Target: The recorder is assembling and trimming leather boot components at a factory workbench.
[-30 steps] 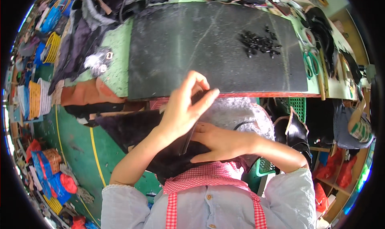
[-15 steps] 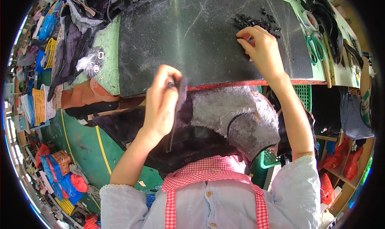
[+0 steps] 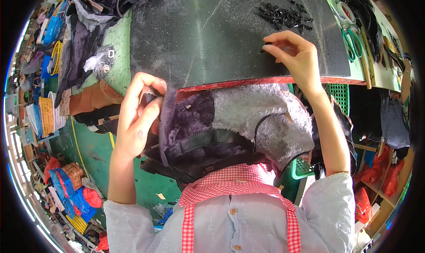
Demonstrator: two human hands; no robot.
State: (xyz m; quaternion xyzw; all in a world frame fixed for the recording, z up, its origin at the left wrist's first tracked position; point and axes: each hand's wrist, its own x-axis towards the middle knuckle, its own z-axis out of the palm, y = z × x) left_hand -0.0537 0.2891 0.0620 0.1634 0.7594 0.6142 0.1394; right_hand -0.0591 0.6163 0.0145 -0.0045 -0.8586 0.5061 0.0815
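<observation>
A fleece-lined garment piece (image 3: 243, 107), purple and grey on its furry side with black panels, hangs over the table's near edge and across my lap. My left hand (image 3: 138, 118) is closed around its left edge, holding that edge up beside the board. My right hand (image 3: 297, 53) is above the dark board (image 3: 177, 49), thumb and forefinger pinched on a small black piece (image 3: 265, 45); its exact kind is too small to make out. Just beyond that hand lies a pile of similar small black pieces (image 3: 285, 17).
Green-handled scissors (image 3: 353, 44) and a roll of tape (image 3: 346, 13) lie right of the board. To the left are a clear plastic bag (image 3: 98, 63), brown leather scraps (image 3: 95, 99) and more fleece pieces (image 3: 84, 27). A green crate (image 3: 338, 95) stands below the table.
My left hand has moved left with the garment's edge, spreading more of the purple fleece into view. My right hand has drawn slightly back from the pile, still pinching the small black piece.
</observation>
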